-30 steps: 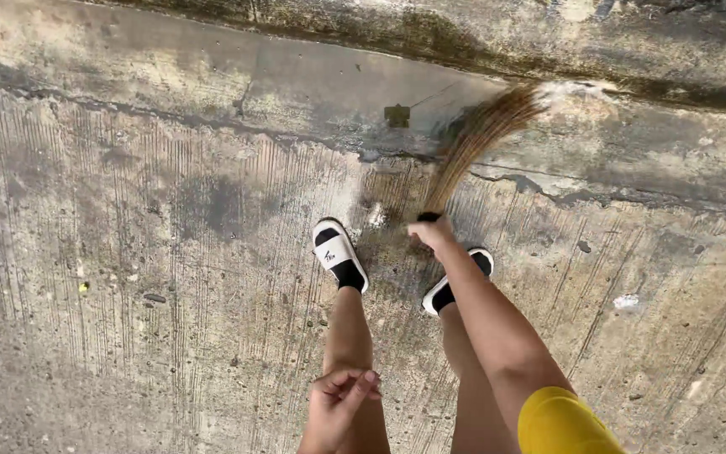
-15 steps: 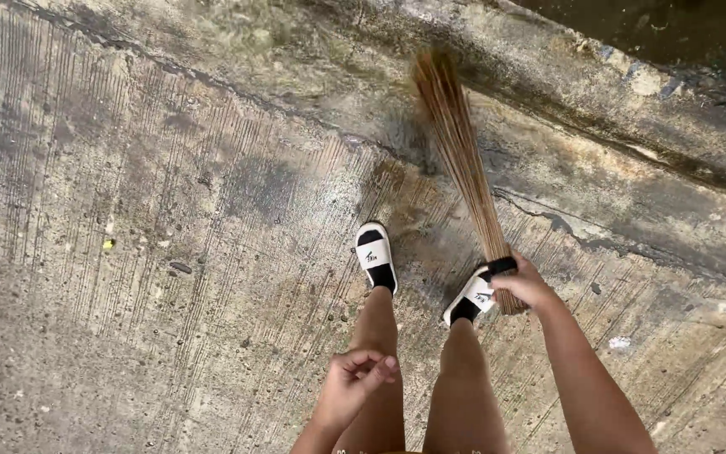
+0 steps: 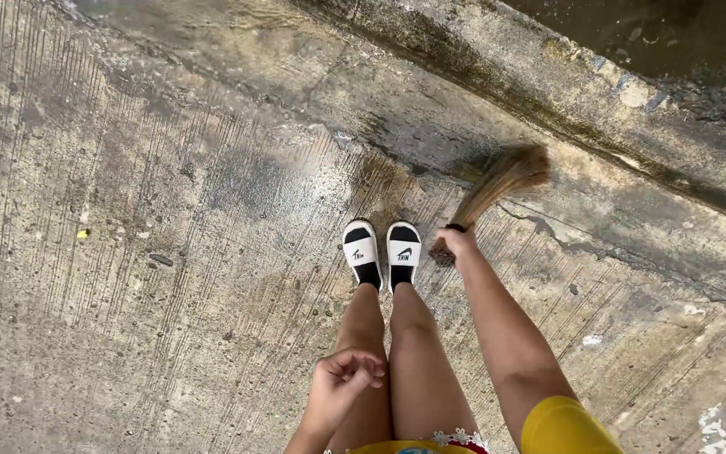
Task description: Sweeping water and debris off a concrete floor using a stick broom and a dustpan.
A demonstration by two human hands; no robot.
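Two bare hands in the head view. Right hand [image 3: 457, 242] is closed around the bound base of a straw hand broom [image 3: 497, 181], fingers wrapped tight on the bundle just below a dark band; the arm reaches down and forward from a yellow sleeve [image 3: 566, 427] at the lower edge. Broom lies tilted up and to the right from the grip, its bristle tips fanned and blurred, over the damp strip of concrete just short of a raised concrete curb [image 3: 598, 101] that crosses the upper right corner diagonally. Whether the tips touch the ground cannot be told. Left hand [image 3: 342, 387] hangs low beside the left thigh, fingers loosely curled inward, holding nothing. Feet stand side by side in black-and-white slide sandals [image 3: 382, 250], almost touching, just left of the right hand. Concrete floor [image 3: 170, 277] is scored with fine parallel grooves, stained darker and wet-looking ahead of the sandals. One small yellow scrap [image 3: 83, 234] and a dark pebble-like bit [image 3: 161, 260] lie well apart to the left. White flecks [image 3: 591, 340] sit on the ground to the right of the arm.
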